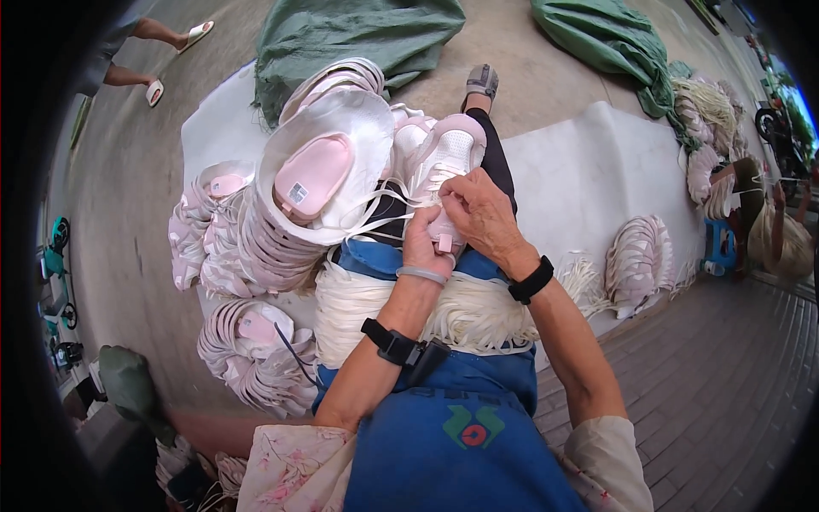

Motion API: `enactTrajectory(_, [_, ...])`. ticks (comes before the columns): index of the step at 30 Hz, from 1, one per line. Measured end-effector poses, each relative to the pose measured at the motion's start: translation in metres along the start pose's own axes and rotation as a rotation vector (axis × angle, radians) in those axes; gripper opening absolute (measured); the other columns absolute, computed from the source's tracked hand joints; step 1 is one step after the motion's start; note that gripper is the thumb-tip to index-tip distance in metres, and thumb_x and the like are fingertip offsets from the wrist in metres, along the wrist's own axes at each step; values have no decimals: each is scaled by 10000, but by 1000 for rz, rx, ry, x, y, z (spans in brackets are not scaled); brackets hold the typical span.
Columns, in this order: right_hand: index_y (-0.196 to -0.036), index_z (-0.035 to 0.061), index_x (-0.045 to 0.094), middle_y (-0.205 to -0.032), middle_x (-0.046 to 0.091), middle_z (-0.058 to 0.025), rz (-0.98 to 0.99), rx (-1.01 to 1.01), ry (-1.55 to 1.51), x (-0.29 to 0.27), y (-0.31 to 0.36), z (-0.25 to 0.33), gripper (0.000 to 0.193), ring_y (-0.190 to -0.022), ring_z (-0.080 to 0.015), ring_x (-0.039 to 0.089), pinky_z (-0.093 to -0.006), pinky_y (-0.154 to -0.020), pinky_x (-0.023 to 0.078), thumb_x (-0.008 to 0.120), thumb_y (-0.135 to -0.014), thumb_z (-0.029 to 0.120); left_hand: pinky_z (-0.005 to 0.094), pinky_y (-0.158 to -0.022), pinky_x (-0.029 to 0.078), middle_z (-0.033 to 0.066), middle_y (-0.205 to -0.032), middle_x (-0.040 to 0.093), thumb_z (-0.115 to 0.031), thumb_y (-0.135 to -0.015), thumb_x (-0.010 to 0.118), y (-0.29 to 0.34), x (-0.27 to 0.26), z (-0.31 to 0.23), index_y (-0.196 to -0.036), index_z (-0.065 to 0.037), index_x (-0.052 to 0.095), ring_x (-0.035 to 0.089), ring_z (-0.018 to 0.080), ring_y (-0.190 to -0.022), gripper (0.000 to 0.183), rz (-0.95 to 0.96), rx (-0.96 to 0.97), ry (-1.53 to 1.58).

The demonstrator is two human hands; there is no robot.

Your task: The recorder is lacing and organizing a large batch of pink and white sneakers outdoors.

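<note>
One pink-and-white shoe upper (pixel 458 141) lies toward 12 o'clock from my view's centre, over the lap, with its toe pointing away from me. My left hand (pixel 424 241) sits at the near end beside the heel tab (pixel 444 243), fingers curled in, and it looks closed on the collar. My right hand (pixel 478 209) leans in from 4 o'clock, its fingers bent well inward over the lacing; whether a strand is pinched there, I cannot tell from here.

I judge the upper to be light and soft, likely to fold if squeezed across the throat. The collar and heel should give the surer hold (mesh toes tend to dent). Flat white laces (pixel 444 173) look limp and slightly slick, so I'd favour a close fingertip pinch; their loose ends trail toward 9 o'clock.

At 10 o'clock stands a nested stack of uppers (pixel 277 239); cream lace bundles (pixel 478 314) spread across the blue apron (pixel 418 452) below.
</note>
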State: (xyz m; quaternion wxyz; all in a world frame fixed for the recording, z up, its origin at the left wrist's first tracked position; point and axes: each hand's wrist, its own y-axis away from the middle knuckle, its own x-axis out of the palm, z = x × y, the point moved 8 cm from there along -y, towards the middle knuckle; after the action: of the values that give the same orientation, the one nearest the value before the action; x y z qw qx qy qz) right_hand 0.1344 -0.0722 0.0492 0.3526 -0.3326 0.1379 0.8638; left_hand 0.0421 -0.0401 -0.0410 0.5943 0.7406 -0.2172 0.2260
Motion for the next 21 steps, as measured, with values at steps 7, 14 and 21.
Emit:
enactTrajectory(7, [-905,66,620,-839,528,-136,-22,33,-29,0,2,1,102,-776,-296,565,-370,-699,462,586,-827,123,228,-513,434,-25,-865,636,-265,-835,588,-1,4,-1,-1051,-137,573,610,108,-698,251,64,-10,73])
enactTrajectory(14, [-907,63,620,-840,524,-132,-48,4,-42,1,3,3,104,-765,-289,562,-367,-687,463,584,-827,118,267,-647,502,15,-966,648,-259,-842,595,-1,-2,-1,-1095,-115,563,635,143,-821,292,79,-11,88])
enactTrajectory(21, [-887,55,631,-800,513,-104,-70,22,-62,2,3,-3,100,-698,-224,546,-327,-642,455,597,-812,110,313,-707,509,22,-989,646,-251,-839,614,-4,-3,1,-1108,-118,562,628,163,-881,305,113,17,58])
